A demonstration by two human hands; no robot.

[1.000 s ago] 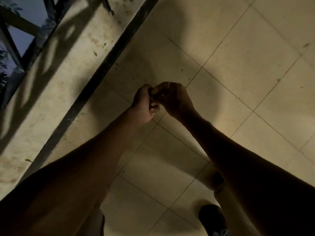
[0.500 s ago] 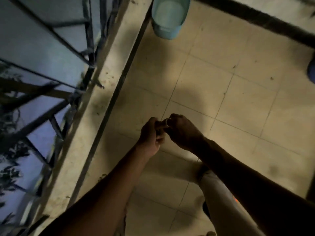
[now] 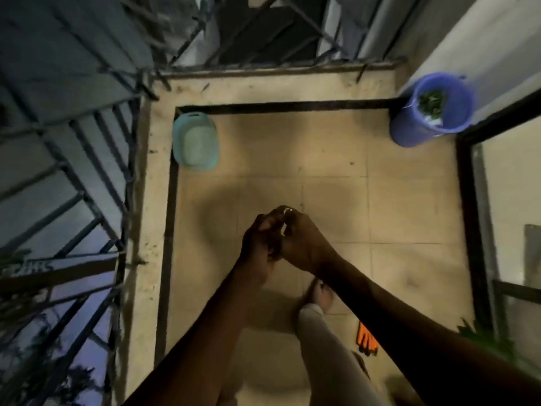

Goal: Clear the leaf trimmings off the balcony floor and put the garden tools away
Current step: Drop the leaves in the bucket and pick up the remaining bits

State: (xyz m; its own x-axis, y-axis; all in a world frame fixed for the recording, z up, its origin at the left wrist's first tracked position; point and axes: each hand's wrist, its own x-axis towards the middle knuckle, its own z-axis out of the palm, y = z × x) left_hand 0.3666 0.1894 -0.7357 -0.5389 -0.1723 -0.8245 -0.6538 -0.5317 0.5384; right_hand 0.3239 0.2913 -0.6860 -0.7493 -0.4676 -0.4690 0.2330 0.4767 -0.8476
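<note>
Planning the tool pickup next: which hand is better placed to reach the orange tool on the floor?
The right hand, probably. The orange tool lies on the floor under the right forearm, right of the leg; the left hand would have to cross it. Both hands meet at centre.

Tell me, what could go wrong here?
The orange-handled tool lies on the floor near the bare foot; in this dim light a step back might land on it. The left hand and right hand are pressed together far from the blue bucket with the trimmings, so anything small they hold could drop on the way.
</note>
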